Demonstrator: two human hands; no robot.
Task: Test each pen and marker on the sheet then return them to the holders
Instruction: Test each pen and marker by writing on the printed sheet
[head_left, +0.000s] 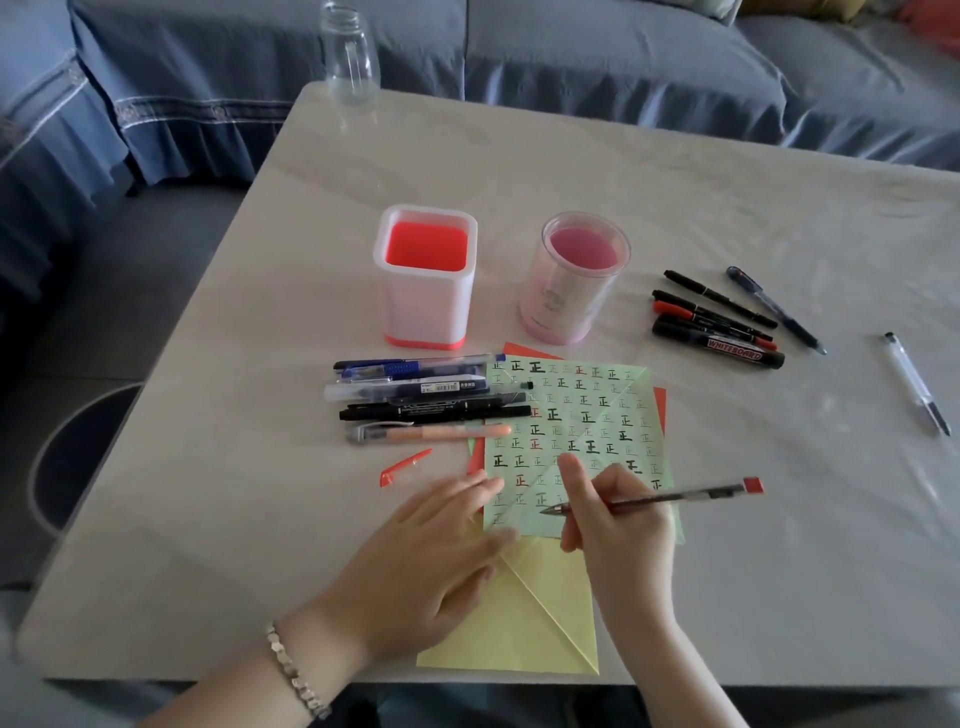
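My right hand (613, 525) grips a red-ended pen (675, 498), its tip touching the lower left of the green sheet (597, 415), which is covered with written marks. My left hand (441, 551) lies flat with straight fingers on the sheet's left edge. The pen's red cap (404, 466) lies loose on the table left of the sheet. A square red-and-white holder (425, 280) and a round pink holder (571, 280) stand behind the sheet, both with no pens inside.
Several pens and markers (426, 397) lie in a row left of the sheet. More markers, one labelled whiteboard (719, 325), lie at the right, with a single clear pen (917, 382) further right. A yellow sheet (524, 618) lies under my hands. A clear bottle (349, 52) stands at the far edge.
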